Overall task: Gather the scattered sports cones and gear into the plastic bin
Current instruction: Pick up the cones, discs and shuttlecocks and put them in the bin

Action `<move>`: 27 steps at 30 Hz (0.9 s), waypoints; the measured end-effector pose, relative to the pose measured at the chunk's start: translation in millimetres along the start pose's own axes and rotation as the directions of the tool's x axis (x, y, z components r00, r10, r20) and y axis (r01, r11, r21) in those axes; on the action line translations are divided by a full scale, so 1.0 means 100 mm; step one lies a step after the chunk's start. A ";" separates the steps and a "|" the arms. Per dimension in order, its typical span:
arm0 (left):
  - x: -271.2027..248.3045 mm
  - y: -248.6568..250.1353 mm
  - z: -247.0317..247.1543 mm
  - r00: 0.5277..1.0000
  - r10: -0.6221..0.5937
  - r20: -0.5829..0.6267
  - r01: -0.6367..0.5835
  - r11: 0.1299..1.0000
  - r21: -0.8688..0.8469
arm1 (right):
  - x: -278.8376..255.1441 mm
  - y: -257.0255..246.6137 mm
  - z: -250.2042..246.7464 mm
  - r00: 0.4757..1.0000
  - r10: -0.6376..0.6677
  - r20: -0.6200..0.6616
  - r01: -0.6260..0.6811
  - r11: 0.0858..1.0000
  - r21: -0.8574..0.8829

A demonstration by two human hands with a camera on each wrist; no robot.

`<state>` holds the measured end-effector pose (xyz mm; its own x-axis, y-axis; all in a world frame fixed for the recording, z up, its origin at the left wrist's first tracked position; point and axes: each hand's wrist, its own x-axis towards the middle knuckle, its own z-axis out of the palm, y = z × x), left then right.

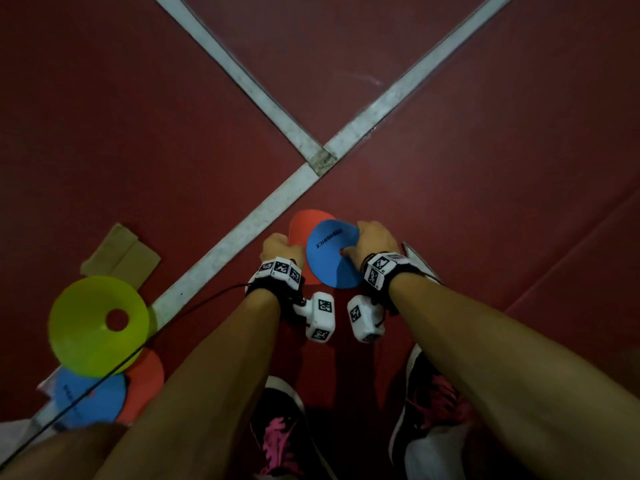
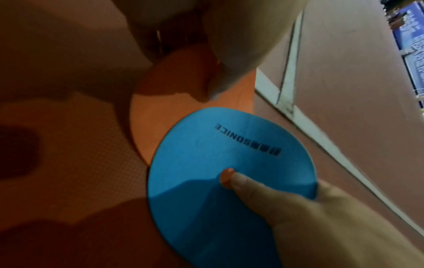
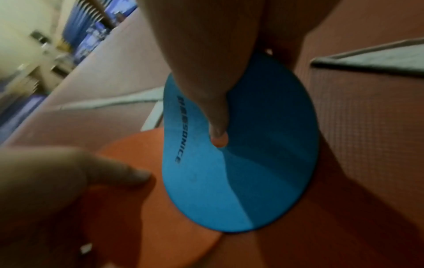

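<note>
Right hand [image 1: 375, 241] pinches blue disc [image 1: 332, 254], thumb at hole; left hand [image 1: 277, 249] grips orange disc [image 1: 304, 223], mostly hidden.

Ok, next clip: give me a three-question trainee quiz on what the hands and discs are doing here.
1. True or false: the right hand holds the blue disc with its thumb at the centre hole.
2. The left hand holds which disc? A) yellow-green cone B) orange disc C) nothing
3. Fill in: the blue disc overlaps the ____ disc.

Key: 1 true; 2 B; 3 orange.
</note>
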<state>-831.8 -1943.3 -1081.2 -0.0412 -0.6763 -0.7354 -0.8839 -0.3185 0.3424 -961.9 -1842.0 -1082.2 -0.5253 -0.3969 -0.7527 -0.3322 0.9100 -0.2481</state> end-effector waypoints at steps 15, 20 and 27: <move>-3.86 2.84 -3.09 0.970 0.236 0.060 -0.204 0.922 -0.330 | -4.02 -0.86 -4.04 0.904 0.226 -0.363 0.139 0.647 0.750; -5.37 4.10 -3.73 0.847 0.511 0.149 -0.445 0.833 -0.330 | -5.62 -0.72 -5.51 0.771 0.375 -0.515 0.297 0.503 0.812; -7.57 4.55 -3.35 0.489 0.733 0.473 -0.642 0.669 -0.374 | -7.85 0.24 -5.69 0.428 0.676 -0.599 0.326 0.503 0.801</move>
<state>-1047.4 -1798.5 -172.7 -0.8884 -0.2503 -0.3848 -0.3908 -0.0274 0.9201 -1002.9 -1576.9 -150.3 -0.9191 0.3739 -0.1246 0.2888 0.4238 -0.8585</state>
